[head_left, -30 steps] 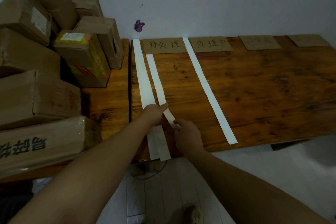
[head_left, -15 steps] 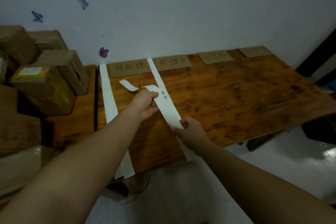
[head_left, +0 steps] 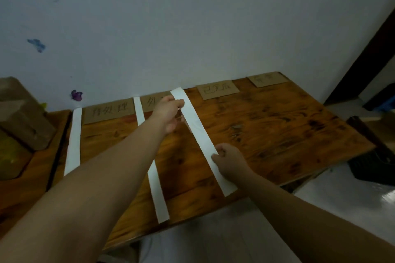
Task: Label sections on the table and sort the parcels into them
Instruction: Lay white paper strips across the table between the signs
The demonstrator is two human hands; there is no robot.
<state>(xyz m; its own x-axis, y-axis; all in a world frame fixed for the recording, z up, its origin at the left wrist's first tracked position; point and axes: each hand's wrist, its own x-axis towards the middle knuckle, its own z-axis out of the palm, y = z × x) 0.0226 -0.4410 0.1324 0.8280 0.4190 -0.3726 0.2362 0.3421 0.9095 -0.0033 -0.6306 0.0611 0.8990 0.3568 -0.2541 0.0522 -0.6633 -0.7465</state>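
A long white paper strip (head_left: 197, 132) stretches across the wooden table (head_left: 277, 126) from the back edge toward the front. My left hand (head_left: 168, 113) pinches its far part, near the wall. My right hand (head_left: 228, 158) grips its near part by the front edge. Two more white strips lie flat: one in the middle (head_left: 157, 188), one at the far left (head_left: 73, 141). Several cardboard labels with handwriting line the back edge, among them the leftmost label (head_left: 109, 112) and the third label (head_left: 217, 90). Brown parcels (head_left: 19, 121) stand at the left edge.
A second wooden surface (head_left: 32, 177) adjoins the table on the left and bears the parcels. A dark crate (head_left: 376, 164) sits on the floor to the right. Butterfly stickers (head_left: 76, 95) mark the white wall behind.
Both hands carried the third strip to the right, past the middle strip, and stretched it out straight over the table between the second and third labels. The camera view swung right.
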